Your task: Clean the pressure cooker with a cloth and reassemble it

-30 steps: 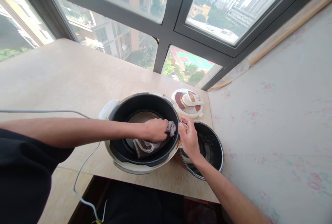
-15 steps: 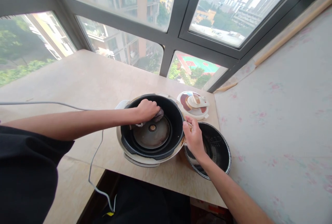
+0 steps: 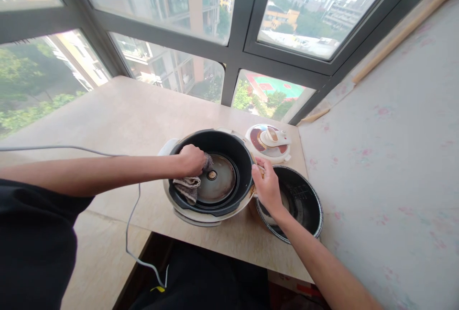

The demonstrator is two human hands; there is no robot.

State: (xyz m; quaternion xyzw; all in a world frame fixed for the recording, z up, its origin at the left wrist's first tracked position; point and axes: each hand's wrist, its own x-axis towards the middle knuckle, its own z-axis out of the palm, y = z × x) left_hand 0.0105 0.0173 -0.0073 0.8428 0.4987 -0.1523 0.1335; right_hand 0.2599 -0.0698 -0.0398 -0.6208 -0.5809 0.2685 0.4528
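Observation:
The body of an electric pressure cooker, white outside with a black inner wall, stands open on the ledge. Inside it, my left hand is closed around a grey-brown cloth, whose folds hang against the left inner wall. A round metal heating plate shows at the bottom of the cooker. My right hand grips the handle on the cooker's right side; the fingers partly hide that handle. Just under my right forearm sits the black inner pot, close beside the cooker.
Behind the pot, the cooker's lid lies by the window. A grey power cord runs over the pale ledge and hangs past its front edge. Window frames rise behind, and a flowered wall stands at the right.
My left hand has moved left and slightly down inside the cooker, with the cloth in it. More of the cloth now shows. My right hand stays on the handle.

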